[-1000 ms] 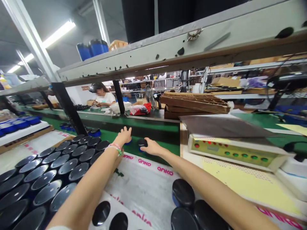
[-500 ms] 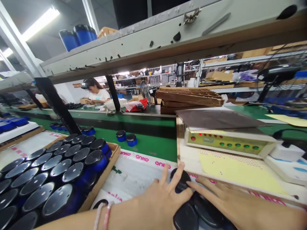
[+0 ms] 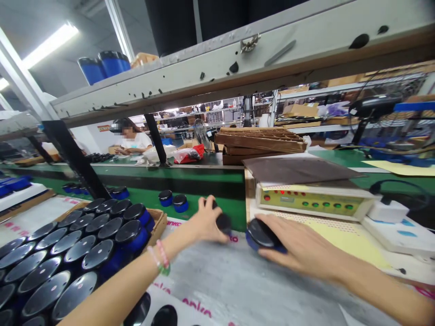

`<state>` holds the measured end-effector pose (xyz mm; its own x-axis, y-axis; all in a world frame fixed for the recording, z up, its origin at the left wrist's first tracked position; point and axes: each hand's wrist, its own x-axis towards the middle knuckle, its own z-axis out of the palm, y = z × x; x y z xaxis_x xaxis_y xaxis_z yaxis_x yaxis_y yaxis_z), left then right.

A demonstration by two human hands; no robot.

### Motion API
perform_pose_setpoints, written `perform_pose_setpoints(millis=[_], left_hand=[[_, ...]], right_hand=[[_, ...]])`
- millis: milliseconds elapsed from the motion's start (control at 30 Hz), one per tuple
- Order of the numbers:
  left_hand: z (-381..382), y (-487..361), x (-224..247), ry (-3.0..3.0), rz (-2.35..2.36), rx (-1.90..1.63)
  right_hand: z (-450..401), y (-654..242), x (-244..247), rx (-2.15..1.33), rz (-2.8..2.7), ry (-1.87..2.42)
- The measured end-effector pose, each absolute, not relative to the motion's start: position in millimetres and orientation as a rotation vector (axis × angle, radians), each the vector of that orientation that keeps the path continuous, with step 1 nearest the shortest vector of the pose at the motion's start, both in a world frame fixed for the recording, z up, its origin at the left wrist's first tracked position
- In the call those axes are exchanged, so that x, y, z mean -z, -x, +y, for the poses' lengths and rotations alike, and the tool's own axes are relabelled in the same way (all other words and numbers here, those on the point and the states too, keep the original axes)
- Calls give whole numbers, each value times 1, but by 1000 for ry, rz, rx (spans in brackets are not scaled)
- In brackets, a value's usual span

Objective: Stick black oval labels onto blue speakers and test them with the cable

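My left hand (image 3: pixel 207 222) grips a small blue jar with a black lid (image 3: pixel 223 222), and the fingers hide most of it. My right hand (image 3: pixel 299 240) is closed over a second black-lidded blue jar (image 3: pixel 261 235), holding it tilted above the plastic sheet (image 3: pixel 238 280). Both hands are apart from the two jars standing on the green conveyor belt (image 3: pixel 204 210). To the left sits a cardboard tray (image 3: pixel 158 222) packed with several larger black-lidded blue jars (image 3: pixel 98 254). Two black lids (image 3: pixel 165 316) show at the bottom edge.
A control box with coloured lights (image 3: pixel 311 202) stands right of my hands, on yellow paper (image 3: pixel 343 231). Stacked wooden trays (image 3: pixel 260 142) lie behind it. A grey shelf (image 3: pixel 204 68) runs overhead. A person (image 3: pixel 134 142) sits at the far belt.
Both hands have moved forward from the jars near me, each now carrying a jar toward the belt. The view has shifted slightly left and down.
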<state>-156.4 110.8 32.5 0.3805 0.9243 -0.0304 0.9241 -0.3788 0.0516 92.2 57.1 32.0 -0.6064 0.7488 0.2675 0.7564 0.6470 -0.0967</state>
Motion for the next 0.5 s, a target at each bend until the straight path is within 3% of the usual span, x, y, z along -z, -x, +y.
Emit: perform_pose_setpoints(millis=[133,267,400,500], left_hand=[[167,168,-33,-2248,2209,95],[188,178,-32,-2031,2411,208],[186,189,-28,-1997,2431,166],[187,199,-19,-2039,2441,5]], right_hand=[[127,-47,-42,49,-2705,1069],[167,-5,-28,150,-2771,1021],[162,5,-34,364,-2719,1016],[132,-25,-72,617,-2524,981]])
